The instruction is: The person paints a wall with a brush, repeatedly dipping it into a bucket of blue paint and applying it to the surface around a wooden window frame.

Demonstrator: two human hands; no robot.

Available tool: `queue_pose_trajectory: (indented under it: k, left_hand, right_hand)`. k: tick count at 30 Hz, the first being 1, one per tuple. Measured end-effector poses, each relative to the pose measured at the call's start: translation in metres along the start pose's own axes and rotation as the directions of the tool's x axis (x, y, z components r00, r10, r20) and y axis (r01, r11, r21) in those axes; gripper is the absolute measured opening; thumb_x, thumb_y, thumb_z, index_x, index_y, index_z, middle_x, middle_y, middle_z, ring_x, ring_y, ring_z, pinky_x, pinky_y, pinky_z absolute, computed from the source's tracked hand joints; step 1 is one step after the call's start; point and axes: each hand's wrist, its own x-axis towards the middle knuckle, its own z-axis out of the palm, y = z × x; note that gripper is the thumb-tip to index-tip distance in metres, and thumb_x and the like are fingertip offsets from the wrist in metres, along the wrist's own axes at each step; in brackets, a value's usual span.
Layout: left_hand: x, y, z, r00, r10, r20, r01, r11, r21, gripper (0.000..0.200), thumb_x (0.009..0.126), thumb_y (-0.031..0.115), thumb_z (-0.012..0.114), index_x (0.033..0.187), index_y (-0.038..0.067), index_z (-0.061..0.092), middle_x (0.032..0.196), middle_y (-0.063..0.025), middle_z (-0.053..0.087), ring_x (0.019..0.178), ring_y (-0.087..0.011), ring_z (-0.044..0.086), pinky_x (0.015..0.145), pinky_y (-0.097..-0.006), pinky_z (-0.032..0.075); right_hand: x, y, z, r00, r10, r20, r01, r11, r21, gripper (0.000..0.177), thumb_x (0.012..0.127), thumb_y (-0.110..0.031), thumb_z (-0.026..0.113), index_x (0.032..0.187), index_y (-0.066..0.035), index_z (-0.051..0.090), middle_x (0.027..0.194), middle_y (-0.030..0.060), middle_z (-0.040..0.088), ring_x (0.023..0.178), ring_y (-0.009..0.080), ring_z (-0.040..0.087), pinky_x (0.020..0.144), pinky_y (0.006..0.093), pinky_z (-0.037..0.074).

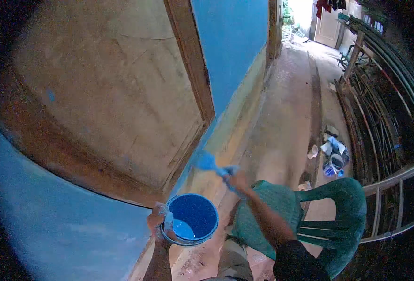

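My left hand (156, 220) grips the rim of a paint bucket (195, 208), whose inside is coated blue. A shallow pool of light blue paint (183, 229) lies at its bottom. My right hand (236, 180) is closed round the handle of a paintbrush (206, 161), slightly blurred, its bristles covered in blue. The brush head points left, close to the lower edge of the blue wall (230, 61) beside the brown door frame (188, 61). Blue paint marks my right fingers too.
A green plastic chair (343, 220) stands at my right, by my legs. Farther along the floor are a small paint-stained bucket (336, 163) and crumpled wrappers (332, 144). Stacked poles (376, 98) and a ladder (389, 201) line the right side. A brown panel (108, 79) fills the left.
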Motion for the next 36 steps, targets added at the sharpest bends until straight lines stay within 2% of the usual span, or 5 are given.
queue_pose_trajectory:
  k: [4, 12, 21, 27, 36]
  left_hand:
    - [0.024, -0.014, 0.002, 0.987, -0.122, 0.1, 0.121, 0.992, 0.017, 0.062, 0.092, 0.051, 0.046, 0.135, 0.008, 0.043, 0.131, -0.0117, 0.052, 0.121, -0.0202, 0.048, 0.106, -0.0439, 0.038]
    - [0.054, 0.027, 0.024, 0.849, 0.473, -0.237, -0.487, 0.874, 0.002, 0.036, 0.075, 0.028, 0.062, 0.057, 0.007, 0.039, 0.057, -0.0081, 0.044, 0.055, -0.0233, 0.044, 0.058, -0.0346, 0.037]
    - [-0.068, -0.047, -0.033, 0.983, -0.168, 0.074, 0.183, 0.929, -0.322, 0.063, 0.093, 0.054, 0.043, 0.137, 0.009, 0.042, 0.133, -0.0098, 0.05, 0.122, -0.0232, 0.046, 0.107, -0.0476, 0.035]
    - [-0.105, -0.018, -0.059, 0.949, 0.072, -0.306, -0.183, 0.918, -0.353, 0.033, 0.087, 0.036, 0.056, 0.069, 0.008, 0.055, 0.071, -0.0079, 0.057, 0.069, -0.0229, 0.059, 0.071, -0.0399, 0.049]
    - [-0.212, -0.111, -0.138, 0.902, 0.251, -0.353, -0.302, 0.948, -0.099, 0.042, 0.091, 0.05, 0.051, 0.094, 0.008, 0.045, 0.093, -0.0048, 0.049, 0.087, -0.0167, 0.047, 0.076, -0.0332, 0.045]
  right_hand:
    - [0.104, 0.035, -0.031, 0.931, -0.168, -0.323, 0.14, 0.984, -0.107, 0.021, 0.085, -0.014, 0.057, 0.099, -0.002, 0.067, 0.067, 0.002, 0.057, 0.054, 0.0101, 0.052, 0.047, 0.0273, 0.042]
    - [0.064, 0.03, 0.053, 0.791, -0.404, -0.459, 0.26, 0.901, -0.346, 0.026, 0.084, -0.017, 0.058, 0.102, 0.002, 0.064, 0.078, 0.0178, 0.066, 0.074, 0.0314, 0.064, 0.067, 0.0413, 0.049]
    - [-0.051, 0.013, 0.088, 0.989, -0.142, 0.05, 0.143, 0.989, -0.032, 0.026, 0.084, -0.02, 0.063, 0.099, 0.001, 0.066, 0.073, 0.0117, 0.063, 0.065, 0.0167, 0.055, 0.061, 0.0368, 0.046]
    - [-0.015, 0.021, 0.102, 0.954, -0.087, -0.286, 0.145, 0.971, 0.19, 0.022, 0.086, -0.018, 0.059, 0.094, 0.001, 0.066, 0.069, 0.0122, 0.06, 0.062, 0.0155, 0.054, 0.06, 0.0327, 0.045]
    - [-0.168, 0.07, 0.246, 0.885, -0.465, -0.037, 0.455, 0.878, -0.148, 0.028, 0.089, -0.024, 0.058, 0.102, -0.001, 0.066, 0.066, 0.0105, 0.059, 0.061, 0.0177, 0.055, 0.06, 0.0367, 0.046]
